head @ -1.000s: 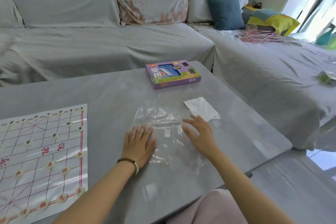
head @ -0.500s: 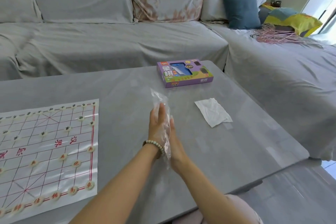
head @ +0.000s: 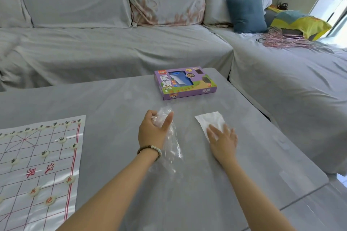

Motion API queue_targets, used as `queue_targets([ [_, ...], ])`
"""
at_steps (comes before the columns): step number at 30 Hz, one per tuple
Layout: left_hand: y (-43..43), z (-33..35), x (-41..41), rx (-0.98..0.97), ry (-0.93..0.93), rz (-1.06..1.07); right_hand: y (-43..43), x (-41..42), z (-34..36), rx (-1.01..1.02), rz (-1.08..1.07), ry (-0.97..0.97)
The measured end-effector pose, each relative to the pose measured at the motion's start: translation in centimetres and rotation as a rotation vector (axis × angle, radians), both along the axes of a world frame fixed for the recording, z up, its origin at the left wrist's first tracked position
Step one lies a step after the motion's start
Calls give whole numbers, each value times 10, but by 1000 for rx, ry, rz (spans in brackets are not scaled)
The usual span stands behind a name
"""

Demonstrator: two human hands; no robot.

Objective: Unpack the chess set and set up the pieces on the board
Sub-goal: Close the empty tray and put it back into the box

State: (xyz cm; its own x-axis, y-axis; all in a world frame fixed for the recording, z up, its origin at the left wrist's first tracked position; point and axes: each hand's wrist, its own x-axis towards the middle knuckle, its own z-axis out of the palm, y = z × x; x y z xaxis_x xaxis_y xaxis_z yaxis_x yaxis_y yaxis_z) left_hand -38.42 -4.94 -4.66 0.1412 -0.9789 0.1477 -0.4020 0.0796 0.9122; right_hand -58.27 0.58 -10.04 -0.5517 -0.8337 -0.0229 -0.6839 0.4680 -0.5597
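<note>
Pieces sit on board, setup looks done; left hand grips plastic bag, right hand flat on paper slip.

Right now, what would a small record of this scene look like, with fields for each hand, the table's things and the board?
Left hand: grips a crumpled clear plastic bag
Right hand: lies flat, fingers straight, on a white paper sheet
Box: purple cardboard chess box, flat on the grey table, far side
Board: white sheet with red grid lines, at the table's left
Pieces: round pale discs, set on the board's lines
</note>
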Motion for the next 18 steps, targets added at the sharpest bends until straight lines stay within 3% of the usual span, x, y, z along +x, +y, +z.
queue_targets([
  [2,-3,-8,-3,78,-23,-13,-1,7,-6,-46,97,38],
  [6,-4,-18,-8,181,-110,-66,7,37,18,-316,102,-515],
  [8,-5,-15,-10,232,-61,-105,12,60,30,-394,185,-679],
  [13,5,13,9,501,494,-130,30,119,52,-317,474,-657],
  [16,22,29,39,519,610,-86,42,158,64,-374,580,-616],
  [18,27,38,71,477,684,37,49,191,75,-487,537,-623],
])
